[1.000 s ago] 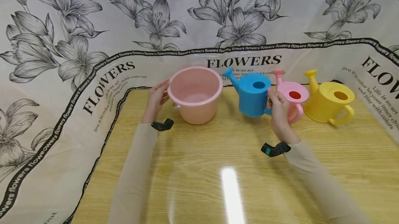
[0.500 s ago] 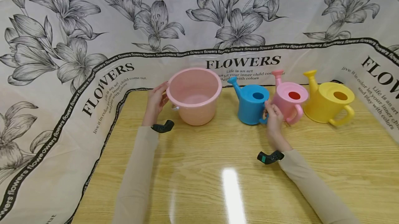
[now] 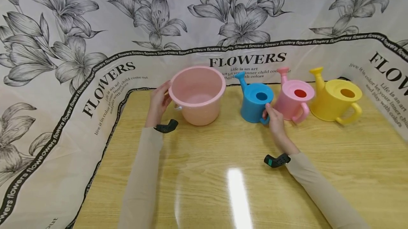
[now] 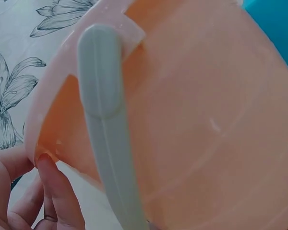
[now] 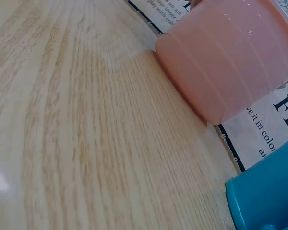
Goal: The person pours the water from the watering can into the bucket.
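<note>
A pink plastic bucket (image 3: pixel 201 115) stands upright at the back of the table. My left hand (image 3: pixel 158 102) holds its left rim, with thumb and fingers pinching the edge in the left wrist view. Close beside them, a pale bucket handle (image 4: pixel 108 129) hangs down the outside. To the bucket's right is a small blue watering can (image 3: pixel 251 110), upright with its spout toward the back left. My right hand (image 3: pixel 276 122) grips the can's handle, which the fingers partly cover. In the right wrist view, the blue can shows only at the lower right corner.
A pink watering can (image 3: pixel 286 106) stands just right of the blue one. Beyond it is a larger yellow watering can (image 3: pixel 328 104). Flower-printed cloth (image 3: pixel 181 59) rises behind the wooden table (image 3: pixel 204 172) and along its left side.
My right hand has brought the blue watering can down and a little left, away from the pink can. The left hand has stayed at the bucket's rim.
</note>
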The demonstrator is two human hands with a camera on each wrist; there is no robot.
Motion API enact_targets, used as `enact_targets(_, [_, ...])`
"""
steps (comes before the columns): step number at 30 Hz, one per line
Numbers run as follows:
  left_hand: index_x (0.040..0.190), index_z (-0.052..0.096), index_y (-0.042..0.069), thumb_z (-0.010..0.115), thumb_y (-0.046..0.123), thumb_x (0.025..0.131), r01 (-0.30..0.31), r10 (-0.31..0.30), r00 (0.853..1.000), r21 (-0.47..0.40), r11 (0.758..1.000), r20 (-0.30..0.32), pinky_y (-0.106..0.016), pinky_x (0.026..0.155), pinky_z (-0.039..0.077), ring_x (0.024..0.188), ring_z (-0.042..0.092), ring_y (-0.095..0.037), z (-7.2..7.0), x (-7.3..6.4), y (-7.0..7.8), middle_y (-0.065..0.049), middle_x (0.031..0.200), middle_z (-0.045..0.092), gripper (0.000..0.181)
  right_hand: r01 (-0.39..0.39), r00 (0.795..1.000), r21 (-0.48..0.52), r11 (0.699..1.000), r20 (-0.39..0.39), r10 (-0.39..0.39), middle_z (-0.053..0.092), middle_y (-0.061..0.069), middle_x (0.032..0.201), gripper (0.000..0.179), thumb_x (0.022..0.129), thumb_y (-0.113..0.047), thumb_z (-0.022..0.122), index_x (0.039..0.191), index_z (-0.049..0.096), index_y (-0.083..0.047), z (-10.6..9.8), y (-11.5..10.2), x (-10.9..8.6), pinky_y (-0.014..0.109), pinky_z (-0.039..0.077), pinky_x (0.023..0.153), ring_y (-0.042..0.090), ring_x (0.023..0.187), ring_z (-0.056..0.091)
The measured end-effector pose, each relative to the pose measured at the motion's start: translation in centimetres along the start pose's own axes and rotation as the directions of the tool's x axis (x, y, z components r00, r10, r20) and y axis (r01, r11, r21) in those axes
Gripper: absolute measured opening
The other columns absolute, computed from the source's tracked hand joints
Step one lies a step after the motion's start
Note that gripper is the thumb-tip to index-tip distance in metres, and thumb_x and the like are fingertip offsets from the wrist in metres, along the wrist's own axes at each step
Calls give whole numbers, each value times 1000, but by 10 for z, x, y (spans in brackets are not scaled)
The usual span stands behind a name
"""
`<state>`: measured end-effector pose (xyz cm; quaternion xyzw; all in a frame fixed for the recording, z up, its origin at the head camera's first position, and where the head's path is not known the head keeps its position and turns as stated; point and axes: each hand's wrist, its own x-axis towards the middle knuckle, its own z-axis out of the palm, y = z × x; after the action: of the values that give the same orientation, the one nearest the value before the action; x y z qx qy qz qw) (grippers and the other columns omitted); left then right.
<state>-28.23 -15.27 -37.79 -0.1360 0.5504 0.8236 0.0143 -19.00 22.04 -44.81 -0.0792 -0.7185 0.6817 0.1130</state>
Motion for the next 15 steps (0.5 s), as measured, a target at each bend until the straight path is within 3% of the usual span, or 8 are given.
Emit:
enact_targets(3, [120,65,7,68,23,91,-4,4,1000,-6,1000,-12,-13,57,49,71,60,-10,1,0,0,-1,100,64,33,45,999,-62,997,0,-45,49,-12,66,43,103,-33,42,72,54,-5,2,0,0,23,36,76,8,71,45])
enact_targets(9, [118,65,5,68,20,91,-19,18,1000,-34,999,-15,-14,60,51,73,59,-11,2,1,-1,-2,101,64,31,65,998,-80,995,19,-64,50,-11,65,47,103,-26,42,81,50,15,5,-11,-4,26,35,73,12,68,43])
enact_targets(15, [117,66,6,68,22,90,-15,15,1000,-32,999,-15,-14,58,49,71,59,-10,1,1,-2,-2,100,65,31,133,990,-119,984,54,-128,51,-9,64,45,103,-19,43,83,51,20,13,-28,-16,26,36,71,12,66,45])
